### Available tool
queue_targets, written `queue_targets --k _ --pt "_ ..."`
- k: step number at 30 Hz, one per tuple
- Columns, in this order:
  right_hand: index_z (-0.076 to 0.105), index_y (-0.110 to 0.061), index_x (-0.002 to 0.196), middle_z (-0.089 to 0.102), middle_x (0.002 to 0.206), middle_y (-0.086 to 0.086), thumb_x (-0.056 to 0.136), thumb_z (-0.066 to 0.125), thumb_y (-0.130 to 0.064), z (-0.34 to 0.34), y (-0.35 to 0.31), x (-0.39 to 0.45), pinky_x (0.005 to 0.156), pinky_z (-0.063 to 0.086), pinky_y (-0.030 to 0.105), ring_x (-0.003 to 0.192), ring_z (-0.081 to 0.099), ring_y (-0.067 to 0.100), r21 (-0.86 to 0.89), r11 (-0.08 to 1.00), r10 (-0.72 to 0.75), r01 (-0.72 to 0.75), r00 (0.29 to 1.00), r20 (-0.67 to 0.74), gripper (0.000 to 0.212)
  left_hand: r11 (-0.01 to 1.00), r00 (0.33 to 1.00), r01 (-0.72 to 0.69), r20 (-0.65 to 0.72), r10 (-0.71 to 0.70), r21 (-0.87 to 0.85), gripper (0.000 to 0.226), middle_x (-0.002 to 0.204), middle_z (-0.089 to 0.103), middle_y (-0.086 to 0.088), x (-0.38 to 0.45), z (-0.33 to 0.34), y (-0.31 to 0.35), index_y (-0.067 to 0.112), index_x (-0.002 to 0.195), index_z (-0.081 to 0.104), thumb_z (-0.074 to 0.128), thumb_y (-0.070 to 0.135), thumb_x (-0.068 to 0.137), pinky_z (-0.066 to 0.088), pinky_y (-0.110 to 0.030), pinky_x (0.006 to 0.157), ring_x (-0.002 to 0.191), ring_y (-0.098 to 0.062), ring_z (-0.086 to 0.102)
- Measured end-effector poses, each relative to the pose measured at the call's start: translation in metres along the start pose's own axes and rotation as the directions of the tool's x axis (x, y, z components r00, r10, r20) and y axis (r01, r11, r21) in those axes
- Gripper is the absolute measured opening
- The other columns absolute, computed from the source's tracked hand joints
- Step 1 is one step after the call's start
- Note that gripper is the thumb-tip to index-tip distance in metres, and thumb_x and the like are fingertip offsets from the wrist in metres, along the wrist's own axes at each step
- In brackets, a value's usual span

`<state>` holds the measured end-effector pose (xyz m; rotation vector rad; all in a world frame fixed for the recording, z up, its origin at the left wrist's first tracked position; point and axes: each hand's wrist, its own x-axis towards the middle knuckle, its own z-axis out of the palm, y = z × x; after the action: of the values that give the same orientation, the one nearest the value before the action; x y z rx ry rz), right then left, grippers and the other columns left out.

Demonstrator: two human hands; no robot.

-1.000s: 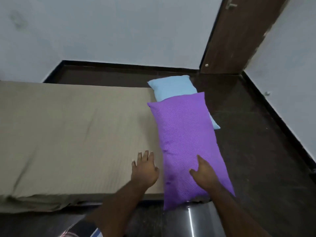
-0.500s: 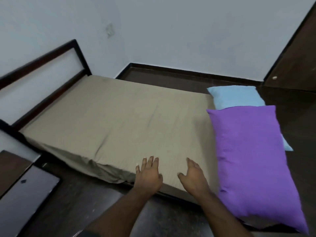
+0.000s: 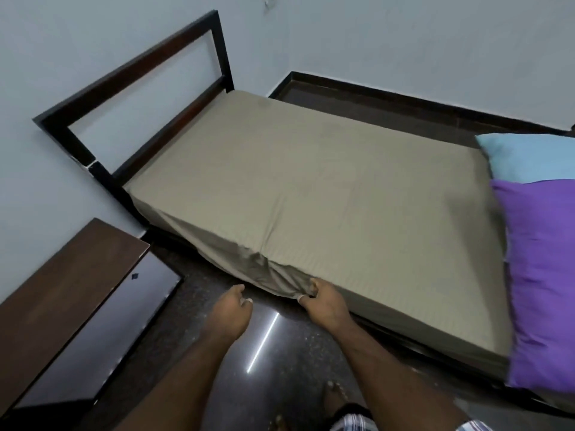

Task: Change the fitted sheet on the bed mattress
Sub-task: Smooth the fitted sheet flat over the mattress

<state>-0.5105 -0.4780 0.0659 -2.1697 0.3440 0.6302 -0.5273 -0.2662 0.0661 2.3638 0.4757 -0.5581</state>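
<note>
A beige fitted sheet [image 3: 311, 188] covers the mattress on a low dark bed frame. The sheet is bunched and loose along its near side edge. My right hand [image 3: 323, 301] pinches that bunched edge at the mattress side. Just left of it, my left hand [image 3: 231, 309] hovers over the floor with fingers curled, holding nothing. A purple pillow [image 3: 547, 284] leans on the bed's right end, with a light blue pillow [image 3: 529, 157] behind it.
A dark headboard frame [image 3: 140, 76] stands against the left wall. A brown cabinet [image 3: 62, 303] with a glossy front sits on the floor at lower left. The dark polished floor [image 3: 267, 346] runs between it and the bed.
The view swung left from the pillows toward the headboard. Both hands left the top of the sheet; my right hand now pinches its loose side edge and my left hand has dropped beside it.
</note>
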Motion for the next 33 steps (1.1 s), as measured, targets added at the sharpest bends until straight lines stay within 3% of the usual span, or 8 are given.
queue_targets --k 6,9,12,15,21,26,29,33 --pt "0.052 -0.007 0.142 0.061 0.137 0.008 0.088 0.071 -0.028 0.052 -0.05 0.066 0.103 0.041 0.025 0.125 0.057 0.02 0.059 0.997 0.049 -0.049 0.999 0.001 0.061 0.982 0.997 0.076 0.01 -0.076 -0.172 0.04 0.114 0.059 0.0 0.07 -0.041 -0.009 0.011 0.138 0.053 0.055 0.026 0.1 0.034 -0.023 0.087 0.113 -0.02 0.056" --pt "0.06 -0.008 0.131 0.067 0.127 0.005 0.091 0.068 -0.025 0.078 -0.074 0.121 0.084 0.039 0.019 0.115 0.062 0.019 0.111 0.991 0.077 -0.076 0.997 -0.009 0.045 0.957 0.991 0.129 0.011 -0.131 -0.259 0.003 0.098 0.056 0.004 0.134 -0.051 -0.014 0.023 0.101 0.059 0.058 0.023 0.098 0.036 -0.025 0.084 0.1 -0.018 0.055" --pt "0.064 -0.009 0.12 0.07 0.117 0.006 0.092 0.065 -0.024 0.107 -0.092 0.185 0.08 0.041 0.023 0.106 0.063 0.021 0.114 0.987 0.112 -0.11 0.994 -0.012 0.032 0.928 0.981 0.193 0.039 -0.191 -0.317 0.013 0.089 0.061 0.0 0.213 -0.051 -0.027 0.02 0.085 0.058 0.059 0.024 0.098 0.045 -0.032 0.084 0.094 -0.023 0.059" --pt "0.058 -0.008 0.135 0.064 0.133 0.009 0.095 0.061 -0.023 0.144 -0.1 0.249 0.099 0.039 0.022 0.123 0.058 0.023 0.073 0.99 0.119 -0.119 0.993 -0.001 0.043 0.872 0.96 0.273 0.058 -0.273 -0.406 0.021 0.088 0.068 -0.009 0.291 -0.039 -0.049 0.01 0.088 0.067 0.062 0.029 0.096 0.052 -0.04 0.086 0.086 -0.028 0.063" --pt "0.05 -0.014 0.145 0.052 0.145 0.008 0.099 0.057 -0.029 0.207 -0.107 0.355 0.113 0.028 0.027 0.134 0.045 0.024 -0.126 0.992 -0.016 0.013 1.0 -0.026 0.049 0.605 0.876 0.432 0.152 -0.457 -0.669 0.04 0.069 0.063 -0.011 0.422 -0.017 -0.091 0.006 0.077 0.06 0.058 0.039 0.099 0.047 -0.028 0.054 0.056 -0.023 0.06" --pt "0.071 -0.02 0.109 0.063 0.104 0.008 0.08 0.071 -0.039 0.255 -0.1 0.396 0.079 0.053 0.045 0.094 0.058 0.035 -0.407 0.912 -0.099 -0.044 0.941 -0.323 0.035 0.571 0.883 0.427 0.188 -0.429 -0.701 0.042 0.067 0.062 -0.009 0.477 -0.01 -0.125 0.008 0.088 0.056 0.042 0.044 0.105 0.043 -0.018 0.041 0.05 -0.015 0.06" --pt "0.068 -0.02 0.078 0.063 0.081 0.004 0.071 0.078 -0.03 0.279 -0.123 0.406 0.061 0.049 0.04 0.076 0.059 0.034 -0.465 0.882 -0.147 -0.072 0.897 -0.418 0.016 0.559 0.9 0.378 0.151 -0.409 -0.738 0.036 0.056 0.051 -0.004 0.481 -0.032 -0.155 0.015 0.077 0.049 0.043 0.035 0.107 0.035 -0.016 0.039 0.04 -0.013 0.053" --pt "0.063 -0.02 0.072 0.061 0.074 0.001 0.071 0.078 -0.023 0.314 -0.171 0.413 0.056 0.044 0.035 0.071 0.059 0.03 -0.437 0.898 -0.167 -0.044 0.886 -0.432 0.015 0.65 0.948 0.267 0.07 -0.311 -0.712 0.04 0.053 0.051 -0.006 0.492 -0.078 -0.19 0.013 0.07 0.048 0.046 0.031 0.106 0.036 -0.019 0.04 0.044 -0.02 0.051"
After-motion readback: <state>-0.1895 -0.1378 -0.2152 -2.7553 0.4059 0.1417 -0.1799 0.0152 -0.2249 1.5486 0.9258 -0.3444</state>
